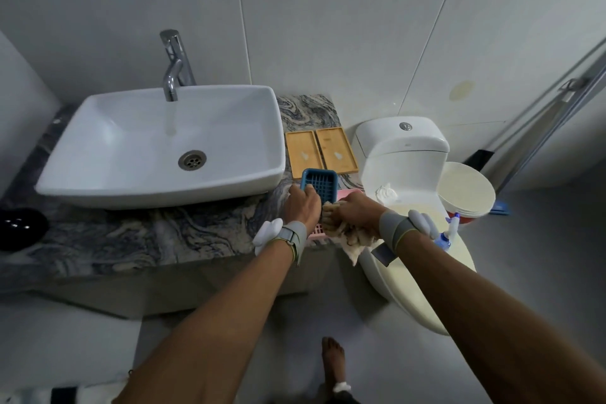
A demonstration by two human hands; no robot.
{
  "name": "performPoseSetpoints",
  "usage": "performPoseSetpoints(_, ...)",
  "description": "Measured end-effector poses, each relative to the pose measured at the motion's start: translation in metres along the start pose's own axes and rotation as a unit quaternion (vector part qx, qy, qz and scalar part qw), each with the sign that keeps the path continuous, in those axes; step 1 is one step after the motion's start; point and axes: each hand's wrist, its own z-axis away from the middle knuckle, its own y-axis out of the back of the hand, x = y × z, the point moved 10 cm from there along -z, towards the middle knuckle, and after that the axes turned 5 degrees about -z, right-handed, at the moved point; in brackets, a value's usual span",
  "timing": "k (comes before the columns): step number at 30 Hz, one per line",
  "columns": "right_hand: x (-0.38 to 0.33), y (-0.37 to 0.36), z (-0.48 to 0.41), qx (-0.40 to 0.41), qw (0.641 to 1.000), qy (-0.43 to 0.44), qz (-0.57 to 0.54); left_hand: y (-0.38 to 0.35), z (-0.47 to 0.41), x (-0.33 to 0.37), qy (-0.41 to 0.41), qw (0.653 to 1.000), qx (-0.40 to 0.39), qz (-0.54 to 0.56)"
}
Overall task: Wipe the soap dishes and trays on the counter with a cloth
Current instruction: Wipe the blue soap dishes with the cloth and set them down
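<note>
A blue slotted soap dish (321,184) is tilted up off the marble counter (137,239), and my left hand (301,205) grips its near left edge. My right hand (355,211) is closed on a cream cloth (351,239) that presses against the dish's near end and hangs down over the counter edge. A pink soap dish (316,231) lies under both hands, mostly hidden. Two bamboo trays (303,149) (336,149) lie side by side farther back, each with a pale smear.
A white basin (98,154) with a chrome tap (172,65) fills the counter's left. A toilet (403,147) stands at the right, with a spray bottle (451,229) on its lid and a white bucket (465,190) beside it. A black object (19,228) sits at the far left.
</note>
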Motion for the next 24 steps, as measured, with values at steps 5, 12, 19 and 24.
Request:
performPoseSetpoints(5,0.005,-0.028,0.009,-0.009,1.0,-0.002,-0.024,0.01,0.012,-0.026,0.007,1.0,-0.004,0.015)
performPoseSetpoints(12,-0.006,-0.07,0.013,-0.035,0.999,-0.012,0.008,0.034,0.014,-0.072,0.042,0.999,-0.004,0.0)
performPoseSetpoints(19,-0.027,-0.113,0.008,-0.072,0.997,-0.003,-0.003,0.068,0.005,-0.106,0.061,0.998,0.03,-0.001)
performPoseSetpoints(24,-0.036,-0.129,-0.002,-0.079,0.997,0.014,0.011,0.076,-0.005,-0.127,0.092,0.995,0.022,0.009)
